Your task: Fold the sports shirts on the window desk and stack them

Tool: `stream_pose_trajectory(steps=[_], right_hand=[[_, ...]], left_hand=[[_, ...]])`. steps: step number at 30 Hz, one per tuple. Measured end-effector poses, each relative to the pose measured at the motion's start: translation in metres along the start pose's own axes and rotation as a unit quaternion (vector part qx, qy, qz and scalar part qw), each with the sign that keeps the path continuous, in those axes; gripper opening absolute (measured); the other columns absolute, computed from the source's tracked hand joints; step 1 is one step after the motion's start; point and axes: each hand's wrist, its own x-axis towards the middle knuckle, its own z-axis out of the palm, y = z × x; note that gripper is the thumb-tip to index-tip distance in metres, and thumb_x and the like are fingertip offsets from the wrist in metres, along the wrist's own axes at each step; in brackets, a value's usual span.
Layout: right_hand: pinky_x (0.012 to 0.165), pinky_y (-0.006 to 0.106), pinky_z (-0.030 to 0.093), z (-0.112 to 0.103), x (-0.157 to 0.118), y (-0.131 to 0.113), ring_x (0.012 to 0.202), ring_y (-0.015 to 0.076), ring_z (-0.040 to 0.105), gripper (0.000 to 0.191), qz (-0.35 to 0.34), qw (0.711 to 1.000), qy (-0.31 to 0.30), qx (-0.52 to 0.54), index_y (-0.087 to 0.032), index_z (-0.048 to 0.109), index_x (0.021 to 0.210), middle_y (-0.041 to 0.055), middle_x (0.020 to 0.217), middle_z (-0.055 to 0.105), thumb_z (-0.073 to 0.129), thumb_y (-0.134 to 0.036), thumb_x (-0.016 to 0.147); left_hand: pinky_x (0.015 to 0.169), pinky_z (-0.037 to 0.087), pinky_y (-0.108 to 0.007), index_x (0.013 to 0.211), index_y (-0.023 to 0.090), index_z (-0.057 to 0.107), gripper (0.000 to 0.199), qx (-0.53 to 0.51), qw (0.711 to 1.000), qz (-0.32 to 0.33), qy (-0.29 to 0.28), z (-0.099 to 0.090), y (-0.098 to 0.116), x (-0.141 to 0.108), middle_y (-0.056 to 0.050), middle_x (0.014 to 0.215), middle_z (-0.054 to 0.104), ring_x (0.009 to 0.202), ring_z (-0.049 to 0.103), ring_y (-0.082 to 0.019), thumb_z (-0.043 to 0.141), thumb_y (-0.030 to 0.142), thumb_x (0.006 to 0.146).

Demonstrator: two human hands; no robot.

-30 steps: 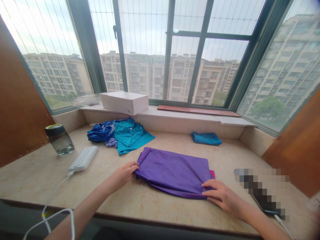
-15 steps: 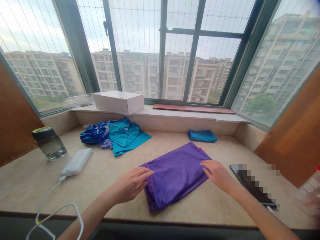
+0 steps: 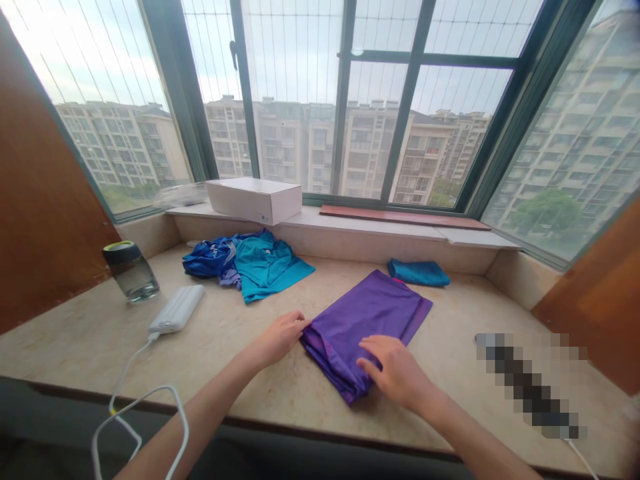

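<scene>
A folded purple cloth lies flat on the stone ledge, with a strip of pink showing at its far edge. At its left corner is my left hand, the fingertips closed on the fabric's edge. My right hand is over the near right part of the cloth, its fingers stretched out and the thumb apart. The layers at the near left end are loosely bunched. Some of the cloth under my right hand is hidden.
Behind lie a teal shirt, a crumpled blue garment and a folded teal cloth. On the left stand a water bottle and a white power bank with a cable. A pixelated dark device is at the right.
The view has shifted, and the purple cloth appears turned slightly. My right hand has moved from the cloth's right edge to its near side. The left hand has moved to the left corner.
</scene>
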Motion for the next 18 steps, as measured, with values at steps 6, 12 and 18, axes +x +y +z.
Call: stream_pose_trajectory(steps=[6,12,18], right_hand=[[0.106,0.056,0.045,0.032,-0.036,-0.051,0.12,0.0372,0.062,0.054,0.003,1.0,0.021,0.017,-0.026,0.069,0.129,0.0128,0.13,0.069,0.077,-0.05,0.082],[0.102,0.053,0.05,0.037,-0.046,-0.033,0.116,0.0325,0.065,0.035,-0.017,0.997,0.054,0.049,-0.031,0.07,0.125,0.0073,0.126,0.072,0.061,-0.026,0.092],[0.093,0.049,0.057,0.015,-0.042,-0.017,0.104,0.0314,0.071,0.03,0.062,0.982,0.111,0.139,-0.029,0.07,0.119,0.0082,0.114,0.076,0.05,-0.033,0.097]], left_hand=[[0.1,0.048,-0.041,0.102,0.023,0.075,0.024,0.034,0.999,0.008,-0.012,0.005,0.002,0.007,-0.01,0.103,0.072,0.1,0.066,-0.027,0.053,0.02,0.092],[0.094,0.048,-0.038,0.1,0.023,0.071,0.021,0.102,0.994,0.013,-0.027,0.003,0.01,0.001,-0.008,0.1,0.069,0.096,0.064,-0.024,0.053,0.018,0.091],[0.089,0.051,-0.035,0.091,0.022,0.063,0.01,-0.032,0.999,0.001,0.004,0.005,0.022,-0.005,-0.006,0.1,0.067,0.095,0.064,-0.022,0.055,0.027,0.091]])
